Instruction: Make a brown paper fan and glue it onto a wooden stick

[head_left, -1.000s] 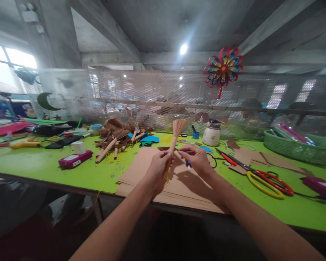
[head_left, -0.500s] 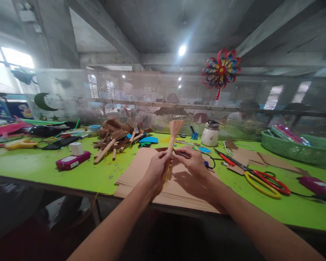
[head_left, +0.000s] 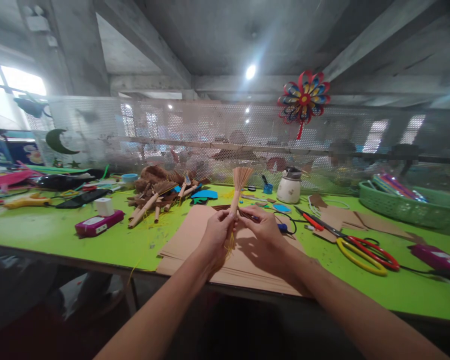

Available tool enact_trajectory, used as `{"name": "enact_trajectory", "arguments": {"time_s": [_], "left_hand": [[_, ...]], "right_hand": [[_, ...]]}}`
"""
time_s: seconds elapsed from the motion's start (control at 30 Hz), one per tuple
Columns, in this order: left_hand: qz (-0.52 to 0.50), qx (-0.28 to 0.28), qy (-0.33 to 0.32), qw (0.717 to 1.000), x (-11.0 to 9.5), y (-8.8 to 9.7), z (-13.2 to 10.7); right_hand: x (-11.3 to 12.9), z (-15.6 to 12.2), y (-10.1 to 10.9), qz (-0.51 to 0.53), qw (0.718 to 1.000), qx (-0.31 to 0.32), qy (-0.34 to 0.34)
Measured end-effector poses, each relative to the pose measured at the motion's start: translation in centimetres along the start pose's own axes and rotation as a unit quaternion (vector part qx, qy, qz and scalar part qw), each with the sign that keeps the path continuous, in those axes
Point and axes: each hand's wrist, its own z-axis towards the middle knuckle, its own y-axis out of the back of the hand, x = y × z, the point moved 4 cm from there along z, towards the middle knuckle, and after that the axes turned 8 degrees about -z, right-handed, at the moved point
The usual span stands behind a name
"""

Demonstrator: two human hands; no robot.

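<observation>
A rolled brown paper stem (head_left: pixel 235 201) with a pleated, fanned-out top stands nearly upright in front of me. My left hand (head_left: pixel 214 236) is closed round its lower end, thumb against the roll. Dark brown pleated paper (head_left: pixel 248 214) lies against the stem, sticking out on both sides behind it. Fingers of my right hand (head_left: pixel 265 229) pinch this pleated paper close to the stem; their tips are partly hidden. Thin yellow strands (head_left: pixel 229 247) hang below my left fingers. Under both hands lies a stack of brown paper sheets (head_left: pixel 189 235).
On the green table (head_left: pixel 135 255), a pile of brown paper stems (head_left: pixel 150 200) lies left, near a purple power strip (head_left: pixel 99 224). Large scissors (head_left: pixel 360 250) with red and yellow handles lie right, before a green basket (head_left: pixel 393 205). A white jar (head_left: pixel 288 187) stands behind.
My right hand has shifted slightly left, bringing its fingers closer to the stem. My left hand keeps its hold; the view has moved a little.
</observation>
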Motion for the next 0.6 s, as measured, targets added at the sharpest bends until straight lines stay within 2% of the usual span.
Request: {"name": "enact_trajectory", "arguments": {"time_s": [0.37, 0.6], "left_hand": [[-0.010, -0.012, 0.001, 1.000, 0.01, 0.05, 0.01], [-0.036, -0.011, 0.016, 0.999, -0.04, -0.06, -0.03]], "right_hand": [[-0.59, -0.12, -0.34, 0.015, 1.000, 0.023, -0.001], [-0.85, -0.13, -0.56, 0.081, 0.995, 0.036, -0.053]]}}
